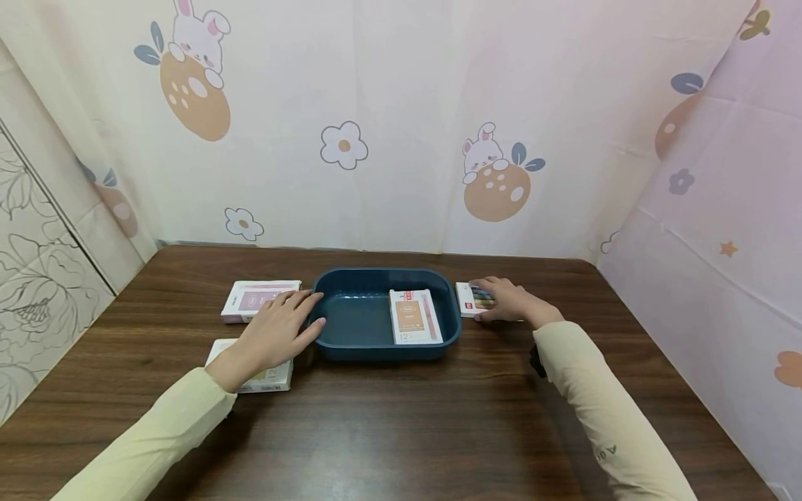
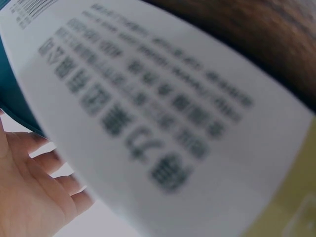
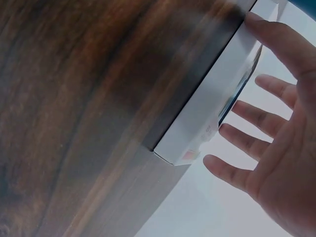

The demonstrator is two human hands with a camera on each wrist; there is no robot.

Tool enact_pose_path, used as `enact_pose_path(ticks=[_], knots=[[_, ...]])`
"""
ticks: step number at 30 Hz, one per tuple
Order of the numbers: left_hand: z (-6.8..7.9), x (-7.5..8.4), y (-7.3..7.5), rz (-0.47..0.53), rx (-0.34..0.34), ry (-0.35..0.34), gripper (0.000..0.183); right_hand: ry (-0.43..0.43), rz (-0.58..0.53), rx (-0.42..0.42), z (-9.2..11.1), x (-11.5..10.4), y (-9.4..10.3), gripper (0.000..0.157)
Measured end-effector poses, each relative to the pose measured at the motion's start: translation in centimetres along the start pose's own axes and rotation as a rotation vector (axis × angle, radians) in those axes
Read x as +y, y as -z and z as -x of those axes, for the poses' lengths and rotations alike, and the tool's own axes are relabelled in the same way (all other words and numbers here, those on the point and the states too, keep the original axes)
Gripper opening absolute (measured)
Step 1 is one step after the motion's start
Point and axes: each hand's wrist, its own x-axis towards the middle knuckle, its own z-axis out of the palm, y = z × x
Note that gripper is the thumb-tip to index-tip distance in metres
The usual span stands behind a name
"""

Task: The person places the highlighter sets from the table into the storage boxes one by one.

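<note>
A dark blue plastic basin [image 1: 382, 353] stands mid-table with an orange-labelled white box [image 1: 416, 317] lying in its right half. My left hand [image 1: 280, 328] is at the basin's left rim with fingers extended, holding nothing; whether the fingertips touch the rim I cannot tell. Beneath that wrist lies a yellow-labelled white box [image 2: 123, 98]. Right of the basin is a flat white crayon box [image 1: 466, 300] with coloured sticks showing through its window. Over it my right hand [image 1: 509, 300] spreads its fingers, and the thumb touches the box edge in the right wrist view.
A white box with a purple label [image 1: 257, 298] lies behind the left hand. The brown wooden table [image 1: 401, 431] ends at the back against a patterned curtain [image 1: 401, 188].
</note>
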Motion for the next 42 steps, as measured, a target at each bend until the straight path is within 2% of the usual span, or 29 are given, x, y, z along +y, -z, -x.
enact_pose_path(ticks=[7, 20, 30, 42], knots=[[0.1, 0.0, 0.1, 0.001, 0.003, -0.006, 0.057, 0.013, -0.001, -0.03, -0.1, 0.2, -0.1, 0.072], [0.1, -0.1, -0.2, -0.002, 0.01, -0.01, 0.057, 0.029, 0.011, -0.014, 0.0, -0.1, 0.3, 0.072], [0.0, -0.1, -0.1, 0.003, 0.011, -0.01, 0.057, -0.001, 0.085, 0.035, 0.3, -0.2, 0.6, 0.072], [0.0, -0.1, 0.0, -0.001, 0.009, -0.017, 0.057, -0.035, 0.116, 0.079, 0.7, -0.2, 1.1, 0.075]])
